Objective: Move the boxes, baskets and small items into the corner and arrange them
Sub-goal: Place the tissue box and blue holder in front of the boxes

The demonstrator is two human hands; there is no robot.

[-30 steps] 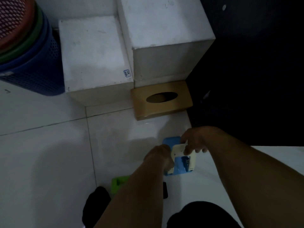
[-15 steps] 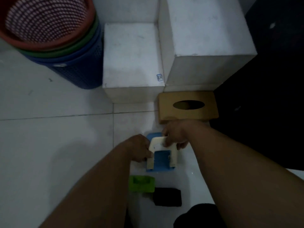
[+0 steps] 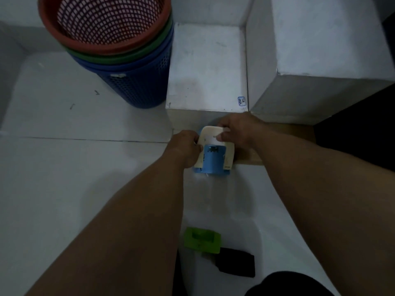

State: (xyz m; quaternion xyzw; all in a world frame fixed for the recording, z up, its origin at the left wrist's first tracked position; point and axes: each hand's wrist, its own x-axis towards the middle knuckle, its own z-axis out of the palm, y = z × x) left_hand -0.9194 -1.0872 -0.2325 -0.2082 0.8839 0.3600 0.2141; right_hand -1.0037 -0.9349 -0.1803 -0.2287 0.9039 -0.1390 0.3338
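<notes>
A small cream and blue holder (image 3: pixel 214 155) sits on the white floor in front of the low white box (image 3: pixel 207 67), beside the brown tissue box (image 3: pixel 299 133). My left hand (image 3: pixel 184 147) grips its left side. My right hand (image 3: pixel 237 130) pinches its cream top edge. A taller white box (image 3: pixel 320 39) stands to the right of the low one. A stack of mesh baskets (image 3: pixel 119 50), red inside green inside blue, stands left of the boxes. My right arm hides most of the tissue box.
A green holder (image 3: pixel 202 240) and a black item (image 3: pixel 236 264) lie on the floor near my knees. A dark area (image 3: pixel 363 124) lies to the right of the boxes. White tiled floor (image 3: pixel 64 167) stretches to the left.
Both hands have carried the cream and blue holder forward, from the open floor to just in front of the low white box. The view has shifted closer to the corner.
</notes>
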